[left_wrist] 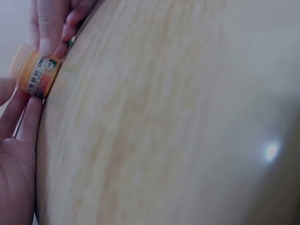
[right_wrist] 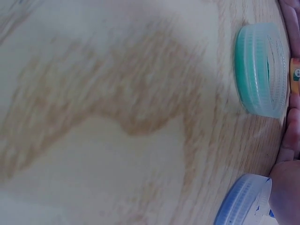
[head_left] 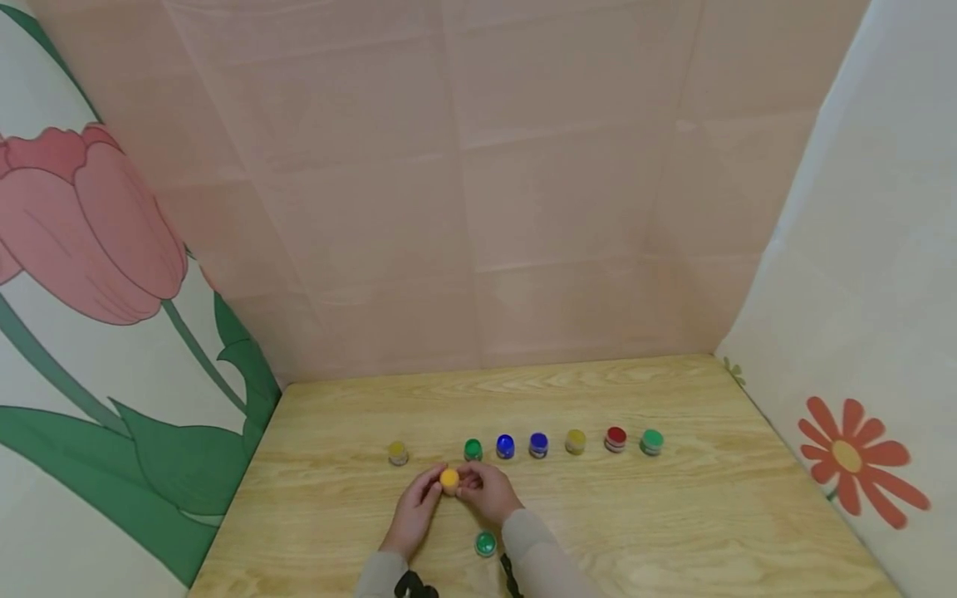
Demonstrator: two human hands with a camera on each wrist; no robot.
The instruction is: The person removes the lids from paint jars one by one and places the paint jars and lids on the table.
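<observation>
Between both hands, low on the wooden table, is a small orange paint jar [head_left: 449, 479]. The left hand [head_left: 414, 512] grips its left side with thumb and fingers. From the other side the right hand [head_left: 489, 492] pinches it with thumb and fingertips. In the left wrist view, the jar's printed label [left_wrist: 41, 75] faces the camera and fingers of both hands touch the jar. Just behind the right hand stands a green jar [head_left: 473, 449]. Another green jar [head_left: 485, 544] sits near the right wrist.
A row on the wooden table [head_left: 673, 523] continues with two blue jars [head_left: 505, 446], a yellow jar [head_left: 575, 441], a red jar [head_left: 615, 438] and a green jar [head_left: 652, 441]. One more yellow jar [head_left: 398, 453] stands apart at left. Cloth [head_left: 478, 208] hangs behind.
</observation>
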